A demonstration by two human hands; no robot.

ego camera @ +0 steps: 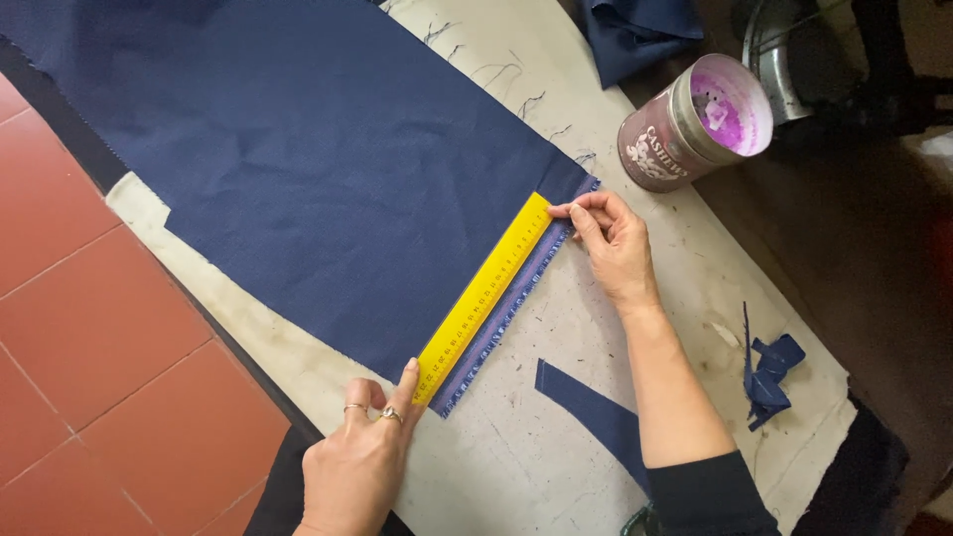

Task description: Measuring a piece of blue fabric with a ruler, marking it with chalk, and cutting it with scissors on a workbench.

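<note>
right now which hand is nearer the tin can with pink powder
Right. The right hand pins the yellow ruler's far end just below the tin can; the left hand holds the near end.

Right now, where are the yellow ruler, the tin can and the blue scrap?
yellow ruler point(483, 300), head view, middle of its face
tin can point(663, 147), head view, brown side wall
blue scrap point(769, 372), head view, crumpled middle

A small tailoring or sewing workshop, likely a home one. A worn, stained bench point(596, 467) covered in pale cloth carries a large piece of navy fabric point(318, 169) with a yellow ruler point(483, 298) laid along its edge. Cut navy scraps point(769, 372), loose threads and a tin point(695, 121) dusted with pink chalk powder lie about, above a red tiled floor point(99, 328)
</note>
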